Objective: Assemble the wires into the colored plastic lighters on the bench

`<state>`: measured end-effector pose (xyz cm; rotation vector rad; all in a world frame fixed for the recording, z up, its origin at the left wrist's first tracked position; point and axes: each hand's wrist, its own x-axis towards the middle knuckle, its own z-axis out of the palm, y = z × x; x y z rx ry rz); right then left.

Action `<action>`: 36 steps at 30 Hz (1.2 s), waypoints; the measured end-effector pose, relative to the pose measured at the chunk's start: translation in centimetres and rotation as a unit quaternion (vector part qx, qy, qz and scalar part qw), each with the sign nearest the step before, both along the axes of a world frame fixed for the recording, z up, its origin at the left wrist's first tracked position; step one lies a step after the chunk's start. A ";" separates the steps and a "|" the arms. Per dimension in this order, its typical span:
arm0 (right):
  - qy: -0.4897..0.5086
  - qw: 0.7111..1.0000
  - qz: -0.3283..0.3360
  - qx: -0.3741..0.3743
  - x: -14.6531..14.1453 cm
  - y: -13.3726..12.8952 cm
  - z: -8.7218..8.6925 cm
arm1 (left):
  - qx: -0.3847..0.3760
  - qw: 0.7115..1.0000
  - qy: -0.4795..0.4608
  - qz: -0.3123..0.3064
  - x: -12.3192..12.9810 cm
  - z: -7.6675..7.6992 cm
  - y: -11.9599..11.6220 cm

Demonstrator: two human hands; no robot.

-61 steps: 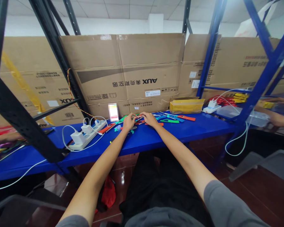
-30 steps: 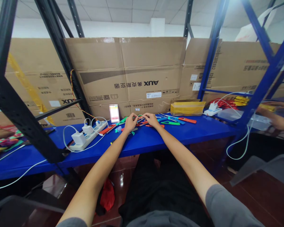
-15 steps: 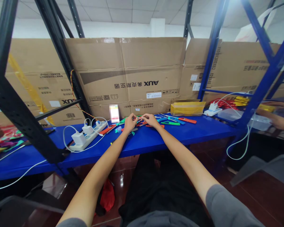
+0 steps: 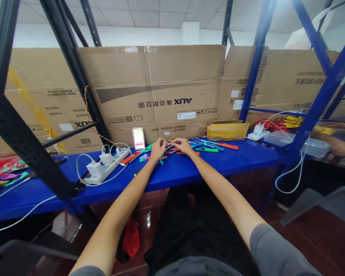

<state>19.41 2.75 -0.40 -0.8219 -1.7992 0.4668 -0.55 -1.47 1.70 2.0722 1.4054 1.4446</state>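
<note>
My left hand (image 4: 158, 148) is over the blue table (image 4: 186, 168), its fingers curled together on something too small to make out. Close to its right, my right hand (image 4: 181, 146) has its fingertips pressed together, and what they hold is also too small to name. Red and blue pieces lie between and under the hands. To the right are a green-handled tool (image 4: 207, 149) and an orange-handled tool (image 4: 228, 146). Another orange-handled tool (image 4: 130, 158) lies left of my left hand, near a small purple piece (image 4: 144, 157).
A white power strip (image 4: 107, 166) with chargers and cables sits at the left. A lit phone (image 4: 138, 138) leans on the cardboard (image 4: 166, 63). A yellow-taped box (image 4: 227, 131) stands at the back right. Another person's arm (image 4: 333, 143) shows at the far right.
Both my hands stay in nearly the same place, with slight finger movement. The other person's hand at the far left has gone out of view.
</note>
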 end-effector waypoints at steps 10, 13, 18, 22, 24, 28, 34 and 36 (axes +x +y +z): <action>0.018 0.999 0.024 -0.022 0.0 0.3 -0.2 | 0.027 0.998 0.046 -0.029 -0.1 -0.4 0.7; 0.016 0.999 0.019 -0.028 0.0 0.3 -0.2 | 0.033 0.998 0.054 -0.019 -0.1 -0.3 0.7; 0.003 1.000 -0.007 -0.007 0.1 -0.1 -0.1 | 0.009 0.999 0.036 -0.027 -0.2 -0.1 0.8; -0.030 1.000 -0.007 0.004 0.2 -0.2 0.0 | 0.001 0.999 0.030 -0.022 -0.3 -0.1 0.9; -0.049 0.999 0.000 0.006 0.2 -0.3 0.1 | 0.005 0.999 0.036 -0.014 -0.4 -0.1 1.0; -0.068 0.997 -0.023 0.016 0.3 -0.5 0.2 | 0.010 0.999 0.050 0.000 -0.3 -0.2 0.9; -0.086 0.995 -0.041 0.040 0.3 -0.9 0.5 | 0.032 0.997 0.069 0.027 -0.1 -0.1 0.4; -0.095 0.994 -0.039 0.047 0.2 -0.8 0.5 | 0.039 0.995 0.081 0.044 -0.1 0.1 0.2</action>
